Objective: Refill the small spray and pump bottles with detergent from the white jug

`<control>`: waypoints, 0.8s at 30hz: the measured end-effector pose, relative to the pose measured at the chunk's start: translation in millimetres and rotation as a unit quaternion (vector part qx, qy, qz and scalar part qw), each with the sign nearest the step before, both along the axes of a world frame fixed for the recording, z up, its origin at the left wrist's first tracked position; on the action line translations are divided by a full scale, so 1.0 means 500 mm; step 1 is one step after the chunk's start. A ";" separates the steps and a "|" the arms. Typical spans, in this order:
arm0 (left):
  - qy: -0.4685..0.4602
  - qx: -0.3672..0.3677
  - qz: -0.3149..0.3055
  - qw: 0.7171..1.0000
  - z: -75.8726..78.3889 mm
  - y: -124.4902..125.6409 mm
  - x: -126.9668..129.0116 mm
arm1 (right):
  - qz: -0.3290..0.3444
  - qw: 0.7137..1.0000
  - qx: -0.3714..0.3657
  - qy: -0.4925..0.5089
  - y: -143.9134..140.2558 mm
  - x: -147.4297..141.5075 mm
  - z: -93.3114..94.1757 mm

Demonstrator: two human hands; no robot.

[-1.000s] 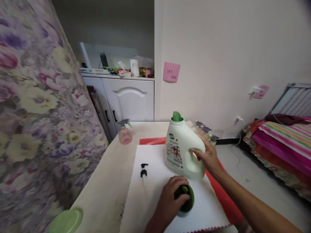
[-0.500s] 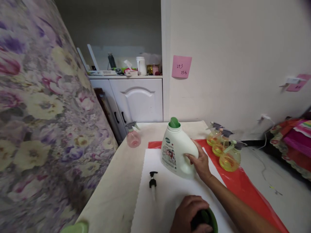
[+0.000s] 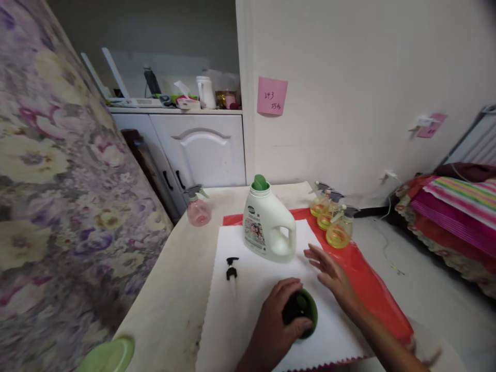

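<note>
My left hand (image 3: 273,320) curls round a dark green round container (image 3: 314,312) on the white sheet (image 3: 251,299). The container is seen from above, and fingers hide part of its top. Beyond it stands a pale green detergent jug (image 3: 267,227), upright, with a green pour spout (image 3: 259,182) in its neck. My right hand (image 3: 329,276) is open and apart from the jug, fingers stretched toward the handle side. A black pump head (image 3: 231,271) with a clear tube lies on the sheet, left of both hands.
Yellow-filled spray bottles (image 3: 339,232) stand on red plastic (image 3: 364,279) at right. A pink spray bottle (image 3: 199,211) is at back left. A light green round item (image 3: 110,356) lies at the near left edge. A flowered curtain (image 3: 70,206) hangs left; a wall (image 3: 329,129) rises behind.
My right hand has let go of the jug and drawn back from it, leaving it upright on the sheet. My left hand still grips the green container. The view has shifted to the right.
</note>
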State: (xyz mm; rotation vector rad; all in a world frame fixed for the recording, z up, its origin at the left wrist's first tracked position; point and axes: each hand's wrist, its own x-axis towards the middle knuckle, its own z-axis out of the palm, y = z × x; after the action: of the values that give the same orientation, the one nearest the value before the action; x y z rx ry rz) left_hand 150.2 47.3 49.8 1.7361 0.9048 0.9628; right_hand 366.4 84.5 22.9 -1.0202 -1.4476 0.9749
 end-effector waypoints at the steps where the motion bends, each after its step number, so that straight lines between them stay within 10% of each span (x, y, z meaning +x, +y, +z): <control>1: -0.008 -0.002 0.000 1.000 -0.002 0.001 -0.002 | 0.029 0.999 -0.014 0.003 -0.033 0.003 -0.014; 7: -0.089 -0.075 0.008 0.993 -0.013 0.008 -0.002 | 0.019 0.994 -0.060 -0.087 -0.147 -0.050 -0.057; 19: -0.173 -0.111 0.043 0.978 -0.025 0.004 0.001 | -0.036 0.994 -0.047 -0.092 -0.140 -0.117 -0.046; 24: -0.198 -0.084 0.174 0.961 -0.018 0.025 -0.035 | -0.037 0.994 -0.030 -0.095 -0.125 -0.134 -0.038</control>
State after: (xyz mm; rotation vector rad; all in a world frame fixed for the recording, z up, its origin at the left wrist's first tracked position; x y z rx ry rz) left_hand 132.6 59.9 40.7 1.2002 1.0067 1.3613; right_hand 299.3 22.0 3.8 -1.2300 -1.5321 0.8918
